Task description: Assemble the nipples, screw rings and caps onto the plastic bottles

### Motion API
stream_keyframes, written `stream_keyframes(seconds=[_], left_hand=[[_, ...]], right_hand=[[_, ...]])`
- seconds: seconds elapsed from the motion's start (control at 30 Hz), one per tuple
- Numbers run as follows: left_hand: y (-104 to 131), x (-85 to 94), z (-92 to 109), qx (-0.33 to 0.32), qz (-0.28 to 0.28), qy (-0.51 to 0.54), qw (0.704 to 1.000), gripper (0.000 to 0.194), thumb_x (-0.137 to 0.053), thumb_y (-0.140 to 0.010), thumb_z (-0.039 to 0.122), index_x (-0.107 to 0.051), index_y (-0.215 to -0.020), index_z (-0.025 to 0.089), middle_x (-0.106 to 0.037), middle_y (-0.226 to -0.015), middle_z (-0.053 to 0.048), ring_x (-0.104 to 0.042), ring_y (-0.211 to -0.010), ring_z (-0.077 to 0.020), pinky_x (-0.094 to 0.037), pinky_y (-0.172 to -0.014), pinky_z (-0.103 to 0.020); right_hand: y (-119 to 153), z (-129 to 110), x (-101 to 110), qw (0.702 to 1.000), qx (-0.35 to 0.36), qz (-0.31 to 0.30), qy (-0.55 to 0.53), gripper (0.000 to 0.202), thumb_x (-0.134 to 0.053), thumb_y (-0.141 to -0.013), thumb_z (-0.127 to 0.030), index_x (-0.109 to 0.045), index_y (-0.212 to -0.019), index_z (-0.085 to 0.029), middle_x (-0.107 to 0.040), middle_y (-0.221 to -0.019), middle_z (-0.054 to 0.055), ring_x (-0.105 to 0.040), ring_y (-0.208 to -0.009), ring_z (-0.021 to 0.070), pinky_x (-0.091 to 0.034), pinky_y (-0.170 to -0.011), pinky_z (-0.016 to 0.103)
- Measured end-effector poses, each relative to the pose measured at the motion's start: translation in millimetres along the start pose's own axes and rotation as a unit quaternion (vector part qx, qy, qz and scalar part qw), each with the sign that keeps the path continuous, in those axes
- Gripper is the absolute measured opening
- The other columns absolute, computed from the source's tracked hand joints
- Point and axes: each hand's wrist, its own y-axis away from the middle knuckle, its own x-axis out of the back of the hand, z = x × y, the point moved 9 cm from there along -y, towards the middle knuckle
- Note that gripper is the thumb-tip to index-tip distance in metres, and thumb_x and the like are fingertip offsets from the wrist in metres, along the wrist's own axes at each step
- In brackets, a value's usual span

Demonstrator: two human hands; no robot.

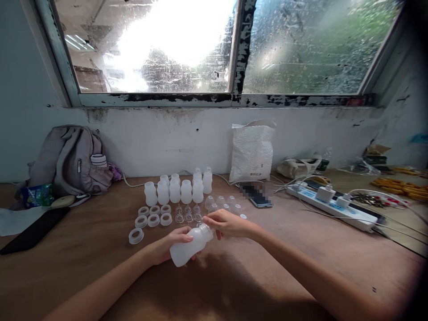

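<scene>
Frosted white, the bottle [188, 250] tilts above the table [274, 254], wrapped in your left hand [174, 243]; your right hand [225, 224] pinches its neck, seemingly working the top; next calls for steady support.

Left hand [180, 244]'s got a white bottle [189, 246] tilted over the table [100, 232], right hand [228, 224] up at its mouth, rings [135, 241] off left.
</scene>
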Motion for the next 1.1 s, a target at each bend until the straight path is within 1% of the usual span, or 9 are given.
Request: stream_keyframes(seconds=[0.13,0.3,0.47,0.6,0.67,0.77,0.83,0.93,1.1], left_hand=[[0,-0.7,0,-0.001,-0.001,0.002,1.0,0.039,-0.059,-0.071,0.034,-0.051,-0.102,0.012,-0.062,-0.083,-0.009,-0.058,-0.065,-0.0165,-0.042,-0.053,-0.022],[1,-1.9,2,-0.007,-0.007,-0.012,1.0,0.038,-0.057,-0.073,0.032,-0.05,-0.104,0.011,-0.062,-0.083,-0.01,-0.058,-0.068,-0.0169,-0.042,-0.055,-0.023],[0,1.0,0,-0.001,-0.002,-0.007,1.0,0.039,-0.058,-0.073,0.034,-0.049,-0.104,0.012,-0.061,-0.085,-0.009,-0.058,-0.066,-0.016,-0.042,-0.052,-0.021],[0,-1.0,1,0.0,-0.004,-0.012,1.0,0.037,-0.057,-0.073,0.034,-0.049,-0.103,0.013,-0.061,-0.086,-0.01,-0.059,-0.065,-0.0161,-0.043,-0.051,-0.021],[0,-1.1,1,-0.004,-0.004,-0.012,1.0,0.037,-0.057,-0.072,0.034,-0.05,-0.101,0.013,-0.061,-0.085,-0.01,-0.059,-0.065,-0.0157,-0.044,-0.051,-0.021],[0,-0.3,-2,-0.002,-0.009,-0.015,1.0,0.036,-0.062,-0.069,0.032,-0.05,-0.097,0.014,-0.061,-0.085,-0.009,-0.059,-0.064,-0.0158,-0.043,-0.049,-0.02],[-1,1.1,-4,-0.001,-0.011,-0.017,1.0,0.036,-0.062,-0.068,0.033,-0.049,-0.097,0.015,-0.061,-0.085,-0.009,-0.059,-0.064,-0.016,-0.043,-0.048,-0.02],[-2,5.3,-5,-0.008,0.001,-0.017,1.0,0.034,-0.062,-0.068,0.034,-0.049,-0.094,0.015,-0.06,-0.085,-0.008,-0.059,-0.064,-0.0156,-0.042,-0.048,-0.02],[-4,6.6,-2,-0.043,0.02,-0.039,0.998,0.036,-0.068,-0.064,0.033,-0.05,-0.089,0.015,-0.059,-0.086,-0.006,-0.058,-0.065,-0.0152,-0.042,-0.054,-0.022]], right_hand=[[1,-6,4,0.999,0.042,-0.006,-0.028,0.046,-0.06,-0.07,-0.05,-0.052,-0.101,-0.017,-0.057,-0.094,0.004,-0.055,-0.082,0.0153,-0.044,-0.061,0.02],[0,8,0,1.0,-0.024,-0.019,-0.006,0.051,-0.032,-0.084,-0.056,-0.057,-0.076,-0.012,-0.058,-0.067,0.004,-0.054,-0.054,0.0117,-0.04,-0.049,0.021],[1,-13,4,0.998,0.063,0.007,-0.018,0.043,-0.06,-0.071,-0.048,-0.054,-0.101,-0.018,-0.057,-0.096,0.004,-0.054,-0.082,0.0143,-0.043,-0.065,0.02],[0,1,-1,0.999,-0.012,0.001,-0.032,0.042,-0.045,-0.08,-0.054,-0.054,-0.09,-0.014,-0.057,-0.073,0.002,-0.056,-0.061,0.0123,-0.042,-0.055,0.021],[0,3,-1,0.999,-0.021,-0.004,-0.025,0.043,-0.04,-0.082,-0.053,-0.055,-0.089,-0.014,-0.057,-0.071,0.002,-0.055,-0.06,0.0121,-0.041,-0.054,0.021],[2,-11,-2,0.998,0.044,-0.034,-0.042,0.038,-0.055,-0.076,-0.047,-0.054,-0.099,-0.017,-0.057,-0.094,0.004,-0.055,-0.079,0.0139,-0.043,-0.064,0.021],[4,-17,-3,0.994,0.073,-0.048,-0.058,0.045,-0.064,-0.069,-0.043,-0.052,-0.105,-0.018,-0.054,-0.102,0.004,-0.052,-0.088,0.0149,-0.044,-0.069,0.021],[1,-11,-3,0.996,0.063,-0.019,-0.058,0.048,-0.069,-0.063,-0.043,-0.054,-0.1,-0.017,-0.057,-0.094,0.003,-0.053,-0.084,0.0153,-0.044,-0.066,0.021],[-4,13,-8,0.997,-0.038,0.001,-0.071,0.043,-0.061,-0.067,-0.053,-0.058,-0.081,-0.012,-0.057,-0.065,0.002,-0.056,-0.058,0.0131,-0.039,-0.048,0.019]])
